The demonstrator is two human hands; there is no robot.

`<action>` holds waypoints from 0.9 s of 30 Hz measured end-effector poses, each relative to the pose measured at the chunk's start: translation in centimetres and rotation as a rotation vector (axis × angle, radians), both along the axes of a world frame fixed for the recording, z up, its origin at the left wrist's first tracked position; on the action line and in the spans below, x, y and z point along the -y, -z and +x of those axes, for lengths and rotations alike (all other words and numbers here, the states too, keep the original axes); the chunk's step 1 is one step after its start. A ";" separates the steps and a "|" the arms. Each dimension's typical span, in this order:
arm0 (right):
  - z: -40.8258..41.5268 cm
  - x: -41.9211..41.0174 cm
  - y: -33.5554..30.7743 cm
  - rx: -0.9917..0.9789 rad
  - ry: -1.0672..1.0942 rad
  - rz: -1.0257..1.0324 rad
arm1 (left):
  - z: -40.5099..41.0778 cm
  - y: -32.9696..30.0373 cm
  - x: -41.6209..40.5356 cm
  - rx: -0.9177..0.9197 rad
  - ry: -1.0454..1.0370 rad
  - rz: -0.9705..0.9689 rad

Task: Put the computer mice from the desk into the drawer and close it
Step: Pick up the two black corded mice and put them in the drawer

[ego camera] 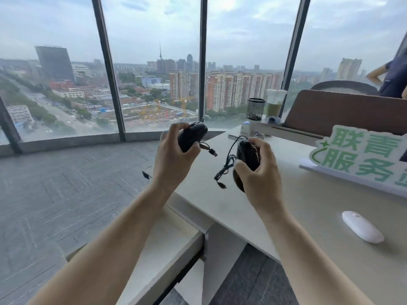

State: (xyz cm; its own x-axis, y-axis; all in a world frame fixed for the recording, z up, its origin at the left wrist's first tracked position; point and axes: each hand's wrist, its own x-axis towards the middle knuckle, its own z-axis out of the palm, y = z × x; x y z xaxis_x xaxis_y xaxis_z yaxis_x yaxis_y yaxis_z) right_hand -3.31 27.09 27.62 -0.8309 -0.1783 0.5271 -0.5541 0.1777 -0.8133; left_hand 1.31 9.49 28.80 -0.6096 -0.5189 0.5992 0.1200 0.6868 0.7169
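Note:
My left hand (174, 150) is raised past the desk's left edge and grips a black wired mouse (193, 134) whose short cable and plug dangle to the right. My right hand (257, 170) holds a second black wired mouse (246, 155) above the desk (319, 216), its bundled cable (224, 170) hanging loose on the left. A white wireless mouse (361, 226) lies flat on the desk at the right. Below the desk's left corner stands a pale drawer cabinet (176, 245); my left forearm covers part of it, and I cannot tell whether a drawer is open.
A green-lettered sign (361, 157) stands on the desk at the right. At the back are a black mesh pen cup (255, 108), a cup of green drink (274, 104) and a brown divider panel (343, 113). Another person stands at the far right. Tall windows ahead.

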 end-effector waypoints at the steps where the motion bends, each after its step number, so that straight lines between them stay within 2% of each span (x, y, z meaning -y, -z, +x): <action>1: 0.4 1.1 0.0 0.008 -0.015 -0.025 | 0.8 0.2 1.1 0.015 -0.016 0.002; 2: 0.4 1.2 0.1 0.021 -0.021 -0.025 | 0.9 0.8 1.4 0.043 -0.024 0.010; 4: 2.2 7.4 1.5 0.062 -0.142 0.026 | 4.6 3.2 7.1 0.081 -0.161 0.016; 7: 3.0 8.7 3.7 0.099 -0.187 0.027 | 5.3 6.9 8.7 0.190 -0.205 0.046; 10: 3.1 12.0 8.3 0.188 -0.284 0.142 | 6.0 12.8 11.6 0.298 -0.233 0.121; 15: 2.7 16.7 17.5 0.392 -0.369 0.454 | 6.7 22.7 15.4 0.562 -0.265 0.316; 19: 2.0 19.2 23.6 0.495 -0.351 0.710 | 6.6 28.6 16.1 0.765 -0.303 0.349; 23: 1.2 20.9 27.2 0.449 -0.346 1.022 | 6.0 31.8 15.8 0.925 -0.305 0.314; 27: 1.1 21.8 28.9 0.382 -0.341 1.213 | 5.5 33.6 15.3 1.014 -0.261 0.294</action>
State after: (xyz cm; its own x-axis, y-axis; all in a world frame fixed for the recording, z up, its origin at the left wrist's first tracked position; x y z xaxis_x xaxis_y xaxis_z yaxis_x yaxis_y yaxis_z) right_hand -2.23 5.28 -1.31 -0.7102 -0.5980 -0.3715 -0.4886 0.7986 -0.3514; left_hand 6.77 -5.84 -4.81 -0.6006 -0.7454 -0.2891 -0.7451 0.3908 0.5404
